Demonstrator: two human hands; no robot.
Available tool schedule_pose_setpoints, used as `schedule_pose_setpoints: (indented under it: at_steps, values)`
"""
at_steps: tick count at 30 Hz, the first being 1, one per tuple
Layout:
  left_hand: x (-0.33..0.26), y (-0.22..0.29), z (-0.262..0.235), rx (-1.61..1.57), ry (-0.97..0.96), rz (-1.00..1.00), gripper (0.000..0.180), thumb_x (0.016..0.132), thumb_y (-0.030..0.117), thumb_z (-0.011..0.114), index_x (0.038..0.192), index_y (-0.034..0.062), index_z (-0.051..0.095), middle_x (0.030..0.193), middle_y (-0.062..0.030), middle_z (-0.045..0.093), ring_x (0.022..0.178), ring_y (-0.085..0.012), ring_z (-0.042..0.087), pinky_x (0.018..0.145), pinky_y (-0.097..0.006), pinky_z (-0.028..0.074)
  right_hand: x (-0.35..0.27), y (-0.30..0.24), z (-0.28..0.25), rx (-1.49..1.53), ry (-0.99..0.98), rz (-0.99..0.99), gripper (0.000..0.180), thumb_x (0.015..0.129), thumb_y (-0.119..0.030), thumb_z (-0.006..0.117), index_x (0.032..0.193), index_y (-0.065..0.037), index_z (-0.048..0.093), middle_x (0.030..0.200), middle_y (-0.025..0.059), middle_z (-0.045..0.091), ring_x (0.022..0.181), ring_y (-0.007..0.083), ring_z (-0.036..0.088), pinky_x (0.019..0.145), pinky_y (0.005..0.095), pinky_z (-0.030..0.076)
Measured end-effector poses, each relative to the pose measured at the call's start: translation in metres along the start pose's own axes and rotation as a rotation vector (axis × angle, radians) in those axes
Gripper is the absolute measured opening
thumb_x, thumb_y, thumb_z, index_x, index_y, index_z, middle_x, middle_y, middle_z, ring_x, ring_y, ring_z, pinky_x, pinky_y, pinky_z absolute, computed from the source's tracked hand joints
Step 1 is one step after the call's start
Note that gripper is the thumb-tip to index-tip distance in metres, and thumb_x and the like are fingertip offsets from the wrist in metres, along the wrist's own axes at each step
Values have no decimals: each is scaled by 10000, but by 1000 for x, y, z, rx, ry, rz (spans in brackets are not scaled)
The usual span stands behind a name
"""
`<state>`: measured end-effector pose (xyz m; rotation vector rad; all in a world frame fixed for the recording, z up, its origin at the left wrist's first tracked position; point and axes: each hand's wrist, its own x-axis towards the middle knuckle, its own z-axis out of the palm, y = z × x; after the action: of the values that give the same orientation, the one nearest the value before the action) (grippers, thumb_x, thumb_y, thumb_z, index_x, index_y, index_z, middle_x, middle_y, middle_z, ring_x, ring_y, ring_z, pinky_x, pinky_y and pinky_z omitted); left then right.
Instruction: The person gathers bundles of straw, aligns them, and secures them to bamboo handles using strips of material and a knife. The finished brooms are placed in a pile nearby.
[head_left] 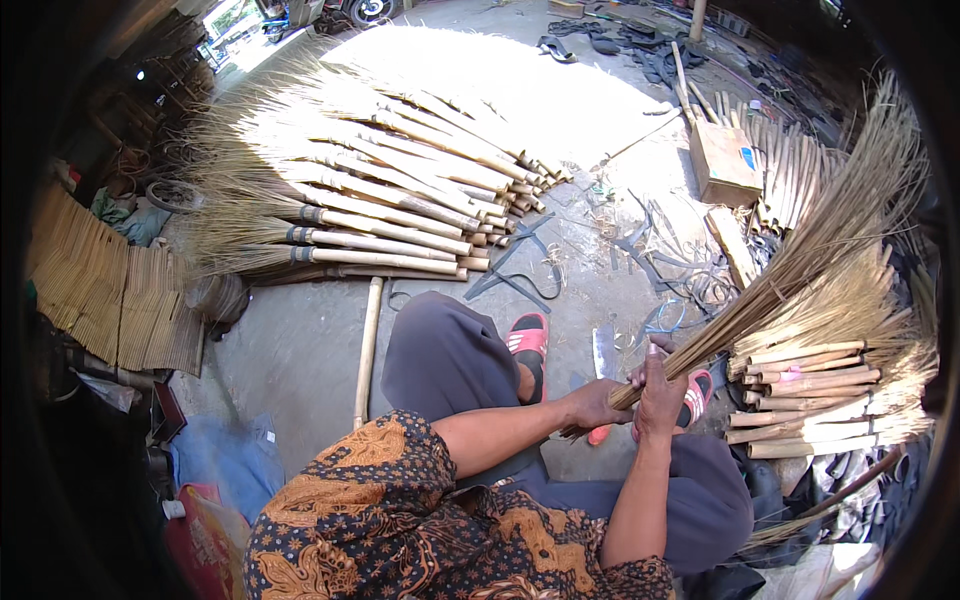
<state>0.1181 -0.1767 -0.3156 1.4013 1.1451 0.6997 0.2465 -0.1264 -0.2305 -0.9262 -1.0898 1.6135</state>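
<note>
A long bundle of dry straw-coloured broom bristles (780,283) slants from my lap up to the far right, its thin tips fanned out. My left hand (597,405) is closed round the bundle close to its cut lower end. Just to the right, my right hand (660,397) grips the same bundle with its thumb up along the stalks. Below the hands the butt ends stick out a little way. A knife (603,352) with a broad blade and a red handle lies on the floor between my feet, partly hidden by my hands.
A large pile of brooms (400,190) with bamboo handles lies at the far left. More short-handled brooms (810,390) are stacked at right, beside a cardboard box (725,165). Black rubber strips (520,275) litter the floor. A bamboo pole (369,350) lies left of my knee.
</note>
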Motion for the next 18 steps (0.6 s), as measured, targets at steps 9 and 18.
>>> schedule_pose_setpoints:
  at_steps: [9, 18]
  values:
    - [27, 82, -64, -469, 625, -17, 379, 1009, 351, 720, 753, 101, 596, 631, -2, 578, 556, -98, 552, 547, -292, 462, -12, 13, 3, -687, -332, -194, 966, 849, -232, 844, 1617, -26, 296, 1570, 229, 461, 1485, 335, 448, 1216, 447, 353]
    - [12, 101, -65, -988, 505, -33, 339, 965, 369, 795, 901, 100, 599, 694, -8, 600, 575, -114, 606, 555, -276, 526, -13, 6, 15, -499, -358, 398, 262, 874, -214, 725, 967, 21, 658, 734, 143, 665, 654, 249, 642, 649, 408, 533]
